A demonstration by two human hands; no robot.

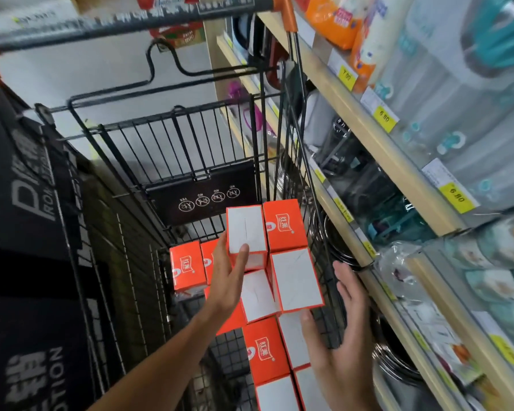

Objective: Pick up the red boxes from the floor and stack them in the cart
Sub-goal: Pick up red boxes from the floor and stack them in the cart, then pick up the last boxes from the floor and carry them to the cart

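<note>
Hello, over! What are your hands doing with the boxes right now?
Left hand gripping white-topped red cardboard box in black wire cart. Right hand open, empty. Nothing blocking.

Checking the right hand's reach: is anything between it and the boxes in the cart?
Nothing visible. The right hand is open beside the stacked red boxes inside the cart. The left hand grips the top box.

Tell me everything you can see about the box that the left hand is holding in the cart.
The box is a small red-orange carton, apparently cardboard, with a plain white face turned toward the camera and a thin line down that face. It looks closed and sits upright, slightly tilted, at the top of the stack in the wire cart. The left hand grips it, thumb on the white face. Its right side meets another red box.
</note>
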